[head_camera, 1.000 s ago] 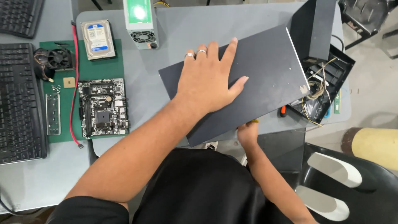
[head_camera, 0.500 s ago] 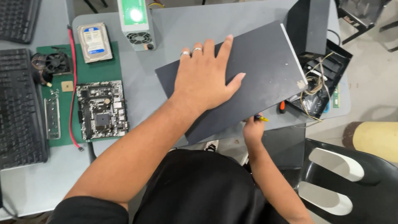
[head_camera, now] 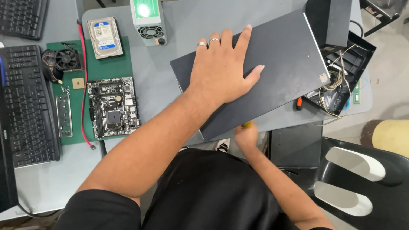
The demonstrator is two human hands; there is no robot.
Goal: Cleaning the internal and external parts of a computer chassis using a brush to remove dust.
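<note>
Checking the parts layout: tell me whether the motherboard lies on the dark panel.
No, the motherboard lies on the green mat, well apart from the dark panel under the left hand.

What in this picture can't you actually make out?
- Head view: what the right hand grips, only a yellow tip showing past the dark panel.
- Panel's underside, pressed by the left hand.
- Open computer case interior, tangled wires, partly covered.
- Keyboard, cut by left edge.

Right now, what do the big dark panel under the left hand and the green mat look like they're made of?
The dark panel looks like thin sheet metal with matte black paint: flat, crisp edges, a chipped pale spot near one corner. The green mat looks like soft rubber or foam, dull and non-reflective; I can't tell which.
</note>
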